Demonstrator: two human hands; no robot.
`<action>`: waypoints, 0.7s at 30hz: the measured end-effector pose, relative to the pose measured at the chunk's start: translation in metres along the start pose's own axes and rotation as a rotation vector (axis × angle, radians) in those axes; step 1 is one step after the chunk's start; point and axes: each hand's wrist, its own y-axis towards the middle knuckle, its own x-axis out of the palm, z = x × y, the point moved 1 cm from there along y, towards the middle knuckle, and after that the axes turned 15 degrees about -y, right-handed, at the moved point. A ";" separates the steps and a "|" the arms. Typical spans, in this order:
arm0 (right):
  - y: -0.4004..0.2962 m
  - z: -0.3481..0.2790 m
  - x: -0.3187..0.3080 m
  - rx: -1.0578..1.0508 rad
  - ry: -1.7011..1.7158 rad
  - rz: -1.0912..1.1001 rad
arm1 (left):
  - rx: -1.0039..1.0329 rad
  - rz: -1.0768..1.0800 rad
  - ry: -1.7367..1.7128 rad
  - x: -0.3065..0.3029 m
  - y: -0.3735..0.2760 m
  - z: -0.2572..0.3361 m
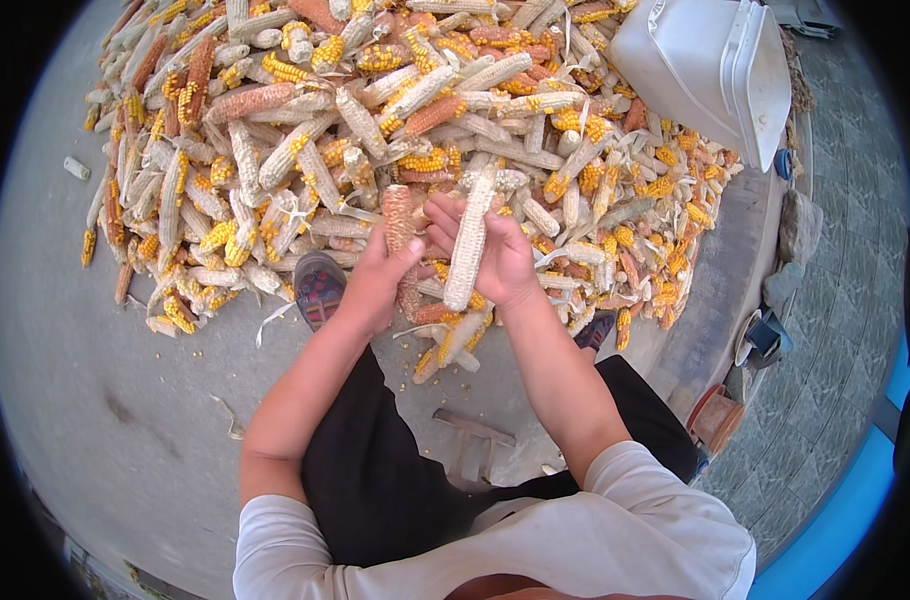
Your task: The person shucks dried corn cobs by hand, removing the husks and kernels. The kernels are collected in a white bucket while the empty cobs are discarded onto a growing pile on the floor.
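Note:
My left hand (380, 281) is closed around a reddish corn cob (399, 217) that looks stripped of kernels, its upper end pointing at the pile. Beside it my right hand (503, 255) is turned palm up with its fingers spread. A pale, bare corn cob (470, 244) lies slantwise across that palm and fingers; whether the thumb presses on it I cannot tell. Past both hands spreads a large pile of corn cobs (365, 120), many bare white or reddish, others with patches of yellow kernels. Several cobs (455, 341) lie between my feet, below my hands.
A white plastic container (695, 67) rests tilted at the pile's upper right. Stones (800, 225), a blue spool-like object (766, 337) and a reddish-brown pot-like object (716, 420) line the right edge. A small wooden frame (473, 431) stands between my legs. Loose kernels dot the concrete floor (162, 405).

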 end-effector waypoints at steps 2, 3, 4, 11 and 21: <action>-0.007 0.000 0.009 0.030 -0.084 -0.009 | -0.023 0.008 -0.084 -0.005 0.002 -0.003; -0.009 0.007 0.007 0.032 -0.245 -0.039 | 0.009 0.006 -0.044 -0.007 0.003 -0.008; -0.008 0.016 0.001 0.031 -0.407 -0.063 | 0.037 -0.001 -0.006 -0.010 0.006 -0.018; -0.009 -0.019 -0.021 0.040 -1.151 0.175 | -0.089 -0.008 0.126 0.007 0.003 -0.015; 0.010 -0.105 -0.114 -0.007 -0.533 0.177 | -0.224 0.017 0.128 -0.007 0.013 -0.026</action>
